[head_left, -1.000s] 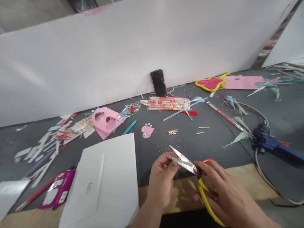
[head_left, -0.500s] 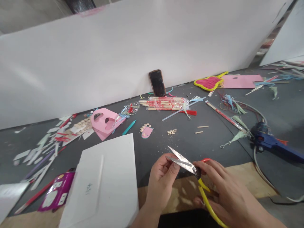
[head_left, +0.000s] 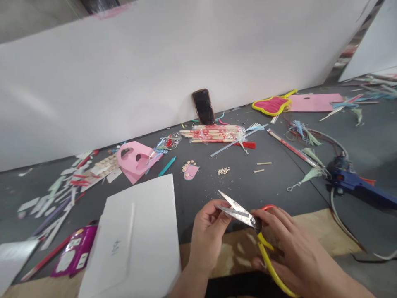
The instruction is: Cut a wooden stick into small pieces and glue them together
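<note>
My right hand (head_left: 288, 244) is closed round the red and yellow handles of a pair of scissors (head_left: 243, 214), whose blades are parted and point left. My left hand (head_left: 209, 236) is pinched beside the lower blade; what its fingertips hold, if anything, is too small to make out. Beyond the blades lies a small pile of pale cut pieces (head_left: 223, 170). Left of that pile is a small pink heart-shaped piece (head_left: 190, 171) with pale bits along one side. Two short thin wooden sticks (head_left: 263, 167) rest farther right.
A white foam board (head_left: 145, 240) fills the near left, beside a purple packet (head_left: 74, 250). A blue glue gun (head_left: 356, 180) with its cable is at the right. A phone (head_left: 203, 106) leans on the white partition (head_left: 139, 74), behind bagged sticks (head_left: 214, 134).
The view has shifted very slightly. Both hands and the scissors keep nearly the same pose, with the blades still parted by the left fingertips.
</note>
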`<act>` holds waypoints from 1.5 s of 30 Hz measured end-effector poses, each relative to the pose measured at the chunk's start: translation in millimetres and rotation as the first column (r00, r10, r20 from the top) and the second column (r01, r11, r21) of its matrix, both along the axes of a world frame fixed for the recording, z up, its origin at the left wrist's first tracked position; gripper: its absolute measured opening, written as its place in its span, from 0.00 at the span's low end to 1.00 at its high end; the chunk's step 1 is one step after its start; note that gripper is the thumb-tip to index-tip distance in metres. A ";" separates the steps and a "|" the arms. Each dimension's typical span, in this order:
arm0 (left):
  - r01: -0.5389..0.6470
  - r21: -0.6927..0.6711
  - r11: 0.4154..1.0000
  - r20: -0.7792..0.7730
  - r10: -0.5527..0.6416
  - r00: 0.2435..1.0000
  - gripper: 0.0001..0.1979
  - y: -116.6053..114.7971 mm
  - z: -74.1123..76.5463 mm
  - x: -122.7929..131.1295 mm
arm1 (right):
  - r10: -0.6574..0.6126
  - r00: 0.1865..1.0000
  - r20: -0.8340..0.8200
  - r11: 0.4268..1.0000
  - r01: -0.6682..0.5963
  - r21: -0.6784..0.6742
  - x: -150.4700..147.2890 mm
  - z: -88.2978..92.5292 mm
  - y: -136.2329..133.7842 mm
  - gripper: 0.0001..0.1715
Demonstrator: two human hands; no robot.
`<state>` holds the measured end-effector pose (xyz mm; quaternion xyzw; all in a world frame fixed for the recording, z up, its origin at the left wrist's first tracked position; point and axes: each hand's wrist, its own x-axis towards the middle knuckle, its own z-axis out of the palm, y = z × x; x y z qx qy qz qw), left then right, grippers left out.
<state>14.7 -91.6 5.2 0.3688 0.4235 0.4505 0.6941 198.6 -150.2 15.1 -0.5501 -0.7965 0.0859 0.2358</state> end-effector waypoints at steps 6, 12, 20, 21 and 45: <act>0.045 0.064 0.997 -0.126 -0.037 0.991 0.09 1.1 6.4 -1.8 | 0.001 1.000 0.031 1.000 -0.001 0.001 -1.2 2.5 3.7 0.34; 0.079 0.091 0.993 -0.190 -0.061 0.980 0.10 3.3 9.5 -5.2 | 0.035 0.998 0.055 0.999 -0.035 -0.010 -0.6 5.5 3.5 0.36; 0.161 0.112 0.981 -0.274 -0.125 0.953 0.10 3.7 13.0 -9.4 | 0.063 0.998 -0.006 0.996 -0.064 -0.067 2.0 -5.2 -2.3 0.32; 0.166 0.113 0.980 -0.279 -0.129 0.951 0.10 3.4 13.6 -9.3 | 0.069 0.998 0.014 0.996 -0.068 -0.053 2.3 -4.8 -1.9 0.31; 0.220 0.136 0.966 -0.317 -0.167 0.933 0.12 -3.4 23.0 -11.7 | 0.118 0.992 0.046 0.986 -0.123 0.116 1.8 0.7 1.0 0.22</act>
